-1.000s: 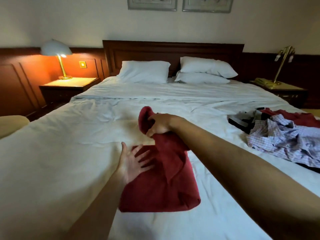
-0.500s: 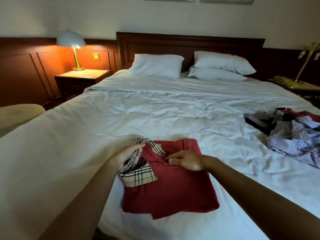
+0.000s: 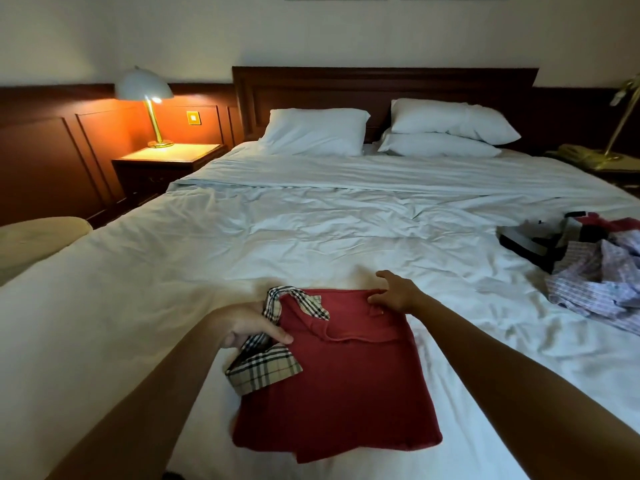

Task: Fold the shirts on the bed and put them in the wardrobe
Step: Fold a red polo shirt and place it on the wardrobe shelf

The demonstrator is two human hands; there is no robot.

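Red polo shirt (image 3: 346, 393) lies lengthwise by the foot edge of the bed (image 3: 311, 237); left grip (image 3: 249, 327) pinches its plaid collar (image 3: 266, 370) at the left side — right grip (image 3: 394, 292), fingers loose, touches the far-right corner.

Both bare forearms stretched forward, left grip (image 3: 254, 327) thumb and fingers pinching checked collar (image 3: 266, 365), right grip (image 3: 394, 292) fingers spread, relaxed
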